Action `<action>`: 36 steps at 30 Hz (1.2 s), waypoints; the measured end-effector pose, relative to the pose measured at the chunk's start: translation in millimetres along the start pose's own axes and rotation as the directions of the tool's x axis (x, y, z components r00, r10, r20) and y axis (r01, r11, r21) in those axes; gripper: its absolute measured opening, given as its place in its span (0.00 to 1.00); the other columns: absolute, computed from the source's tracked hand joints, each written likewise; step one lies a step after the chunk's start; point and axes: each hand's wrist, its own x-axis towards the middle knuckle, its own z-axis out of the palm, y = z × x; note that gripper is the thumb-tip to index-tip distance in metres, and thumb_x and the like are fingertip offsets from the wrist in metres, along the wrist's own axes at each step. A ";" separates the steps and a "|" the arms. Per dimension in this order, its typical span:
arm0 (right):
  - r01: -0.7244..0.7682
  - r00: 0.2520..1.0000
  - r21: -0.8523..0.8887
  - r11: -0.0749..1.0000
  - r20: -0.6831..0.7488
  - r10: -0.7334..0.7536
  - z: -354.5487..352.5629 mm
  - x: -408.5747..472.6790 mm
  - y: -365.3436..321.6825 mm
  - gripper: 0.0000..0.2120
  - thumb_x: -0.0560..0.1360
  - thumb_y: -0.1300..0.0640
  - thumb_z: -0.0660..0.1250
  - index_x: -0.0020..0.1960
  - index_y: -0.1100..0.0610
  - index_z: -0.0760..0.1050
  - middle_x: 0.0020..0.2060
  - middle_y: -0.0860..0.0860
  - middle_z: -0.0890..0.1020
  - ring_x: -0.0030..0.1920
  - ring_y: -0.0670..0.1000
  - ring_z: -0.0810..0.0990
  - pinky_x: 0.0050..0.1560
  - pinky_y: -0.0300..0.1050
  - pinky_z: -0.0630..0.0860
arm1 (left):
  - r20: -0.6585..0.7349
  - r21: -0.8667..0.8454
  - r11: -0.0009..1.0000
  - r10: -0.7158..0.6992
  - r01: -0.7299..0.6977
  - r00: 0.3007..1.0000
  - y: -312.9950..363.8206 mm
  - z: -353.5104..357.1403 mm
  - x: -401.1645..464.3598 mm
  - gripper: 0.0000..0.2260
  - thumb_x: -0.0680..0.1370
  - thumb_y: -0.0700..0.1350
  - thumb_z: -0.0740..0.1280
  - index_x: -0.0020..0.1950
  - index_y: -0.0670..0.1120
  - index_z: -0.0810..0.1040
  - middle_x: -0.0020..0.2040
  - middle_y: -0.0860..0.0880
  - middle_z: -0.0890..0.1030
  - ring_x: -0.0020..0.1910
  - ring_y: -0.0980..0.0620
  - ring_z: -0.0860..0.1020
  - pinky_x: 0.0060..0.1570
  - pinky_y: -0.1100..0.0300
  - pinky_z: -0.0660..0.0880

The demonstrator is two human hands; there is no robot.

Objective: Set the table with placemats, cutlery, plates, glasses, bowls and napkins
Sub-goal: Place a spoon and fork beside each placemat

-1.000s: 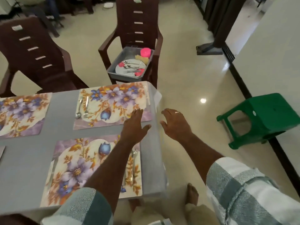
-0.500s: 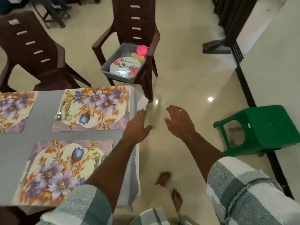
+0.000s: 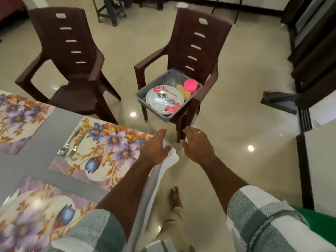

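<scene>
Three floral placemats lie on the grey table (image 3: 45, 128): one at the far corner (image 3: 109, 153), one near me (image 3: 40, 215), one at the left edge (image 3: 16, 120). A spoon and fork (image 3: 70, 145) rest on the left side of the far-corner mat. My left hand (image 3: 156, 146) hovers, fingers relaxed, over the table's corner. My right hand (image 3: 197, 144) is held out empty beside it, over the floor. A grey tub (image 3: 143, 99) on a brown chair (image 3: 198, 46) ahead holds a steel plate (image 3: 174, 92), cutlery, a pink cup (image 3: 190, 85) and clear glasses.
A second brown chair (image 3: 69, 60) stands at the table's far side. The white tablecloth edge (image 3: 171, 159) hangs down at the corner. My bare foot (image 3: 175, 197) is on the shiny tiled floor. A green stool (image 3: 320, 226) sits at the lower right; dark curtains hang at right.
I have walked past the table's corner toward the chair with the tub, which now appears nearer. Both hands stay stretched out in front, empty. The green stool has slid to the frame's lower right.
</scene>
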 end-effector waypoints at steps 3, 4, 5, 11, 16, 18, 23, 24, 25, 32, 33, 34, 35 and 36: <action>0.075 0.997 -0.024 0.997 0.006 -0.075 -0.3 64.4 15.3 0.19 0.71 0.53 0.67 0.59 0.63 0.79 0.54 0.60 0.82 0.53 0.63 0.81 0.56 0.55 0.79 | -0.011 -0.023 0.999 -0.031 0.031 0.999 2.7 -15.6 60.5 0.31 0.80 0.50 0.69 0.80 0.47 0.60 0.80 0.47 0.63 0.78 0.46 0.63 0.74 0.54 0.60; 0.063 0.997 -0.007 0.998 0.050 -0.062 -2.9 89.6 20.2 0.19 0.70 0.55 0.69 0.58 0.62 0.78 0.53 0.59 0.82 0.53 0.63 0.81 0.55 0.55 0.79 | -0.029 -0.049 0.997 -0.066 0.065 0.997 2.3 -20.8 82.7 0.31 0.80 0.50 0.69 0.80 0.48 0.61 0.80 0.48 0.64 0.77 0.46 0.65 0.74 0.53 0.62; 0.061 0.996 0.008 0.998 0.063 -0.061 -2.7 110.9 24.9 0.18 0.69 0.56 0.71 0.58 0.62 0.78 0.53 0.59 0.82 0.52 0.62 0.80 0.55 0.54 0.78 | -0.043 -0.064 0.993 -0.100 0.097 0.994 1.5 -23.9 100.2 0.31 0.80 0.51 0.69 0.80 0.48 0.61 0.79 0.48 0.64 0.76 0.46 0.65 0.74 0.51 0.63; 0.163 0.969 -0.059 0.985 0.197 -0.148 14.3 209.6 54.0 0.18 0.71 0.54 0.70 0.58 0.61 0.78 0.51 0.58 0.82 0.52 0.62 0.80 0.54 0.54 0.77 | -0.097 -0.184 0.966 -0.200 0.180 0.975 -2.9 -32.2 191.8 0.30 0.80 0.48 0.68 0.80 0.47 0.62 0.78 0.46 0.67 0.76 0.45 0.67 0.74 0.50 0.65; 0.283 0.913 -0.063 0.957 0.323 -0.248 44.5 294.0 77.2 0.19 0.73 0.55 0.71 0.62 0.59 0.77 0.53 0.56 0.82 0.53 0.59 0.80 0.55 0.53 0.77 | -0.117 -0.345 0.888 -0.363 0.305 0.924 -6.9 -22.5 265.6 0.29 0.79 0.46 0.69 0.79 0.46 0.64 0.77 0.45 0.69 0.74 0.44 0.68 0.73 0.52 0.65; 0.362 0.858 -0.073 0.929 0.415 -0.302 63.3 325.2 90.1 0.22 0.69 0.55 0.74 0.61 0.57 0.76 0.53 0.54 0.81 0.52 0.57 0.79 0.53 0.52 0.77 | -0.120 -0.399 0.845 -0.432 0.355 0.894 -11.3 -16.1 291.3 0.29 0.79 0.46 0.70 0.79 0.45 0.65 0.77 0.46 0.69 0.74 0.45 0.69 0.72 0.54 0.65; 0.437 0.724 -0.005 0.899 0.596 -0.348 119.3 395.0 125.5 0.26 0.68 0.56 0.77 0.64 0.55 0.74 0.57 0.53 0.80 0.56 0.55 0.78 0.57 0.49 0.75 | -0.147 -0.606 0.631 -0.687 0.485 0.711 -22.9 7.4 352.0 0.18 0.78 0.42 0.71 0.68 0.44 0.77 0.61 0.46 0.82 0.60 0.47 0.79 0.54 0.67 0.67; 0.451 0.687 0.021 0.892 0.630 -0.362 131.6 406.6 134.1 0.26 0.69 0.56 0.76 0.65 0.56 0.74 0.58 0.54 0.79 0.57 0.56 0.78 0.59 0.50 0.75 | -0.135 -0.644 0.581 -0.727 0.498 0.674 -27.3 16.1 365.3 0.16 0.77 0.43 0.71 0.65 0.43 0.79 0.59 0.46 0.83 0.58 0.47 0.80 0.54 0.65 0.69; 0.463 0.655 0.036 0.886 0.659 -0.369 142.8 417.9 142.7 0.27 0.71 0.56 0.76 0.67 0.56 0.73 0.59 0.54 0.79 0.58 0.56 0.77 0.60 0.50 0.74 | -0.125 -0.687 0.532 -0.757 0.494 0.641 -33.5 26.6 378.8 0.17 0.77 0.44 0.71 0.64 0.42 0.79 0.59 0.46 0.83 0.58 0.47 0.80 0.58 0.61 0.72; 0.327 0.620 0.045 0.944 0.744 -0.250 229.5 479.8 189.4 0.11 0.81 0.58 0.65 0.62 0.58 0.75 0.54 0.56 0.80 0.54 0.57 0.79 0.52 0.46 0.73 | 0.054 -0.895 0.150 -0.898 0.421 0.436 -73.7 83.1 457.2 0.10 0.75 0.44 0.70 0.56 0.49 0.81 0.47 0.45 0.86 0.46 0.46 0.84 0.50 0.52 0.79; 0.325 0.624 0.048 0.944 0.740 -0.252 238.9 484.5 191.7 0.09 0.81 0.56 0.65 0.59 0.58 0.76 0.51 0.55 0.80 0.51 0.55 0.79 0.48 0.44 0.72 | 0.077 -0.899 0.128 -0.895 0.418 0.439 -78.8 88.0 465.5 0.09 0.75 0.44 0.69 0.54 0.51 0.80 0.46 0.45 0.86 0.46 0.44 0.85 0.47 0.52 0.79; 0.322 0.626 0.045 0.946 0.740 -0.249 250.6 489.0 193.3 0.09 0.82 0.53 0.65 0.57 0.57 0.76 0.48 0.53 0.79 0.48 0.53 0.78 0.46 0.43 0.70 | 0.098 -0.905 0.102 -0.895 0.414 0.435 -85.7 94.3 474.9 0.07 0.76 0.43 0.69 0.53 0.51 0.80 0.45 0.45 0.86 0.46 0.44 0.85 0.44 0.52 0.78; 0.318 0.627 0.042 0.947 0.740 -0.244 262.0 491.7 194.9 0.09 0.82 0.51 0.65 0.55 0.57 0.76 0.46 0.52 0.78 0.46 0.52 0.77 0.44 0.42 0.68 | 0.110 -0.905 0.086 -0.898 0.416 0.426 -92.7 101.1 483.0 0.06 0.77 0.41 0.69 0.52 0.51 0.80 0.45 0.45 0.86 0.45 0.44 0.85 0.41 0.53 0.78; 0.303 0.626 0.030 0.952 0.748 -0.223 272.7 493.7 195.7 0.09 0.82 0.51 0.65 0.55 0.57 0.77 0.45 0.51 0.77 0.44 0.50 0.77 0.43 0.41 0.68 | 0.113 -0.904 0.084 -0.899 0.420 0.424 -99.4 106.8 490.7 0.06 0.78 0.40 0.68 0.51 0.51 0.80 0.46 0.44 0.86 0.45 0.45 0.85 0.40 0.54 0.78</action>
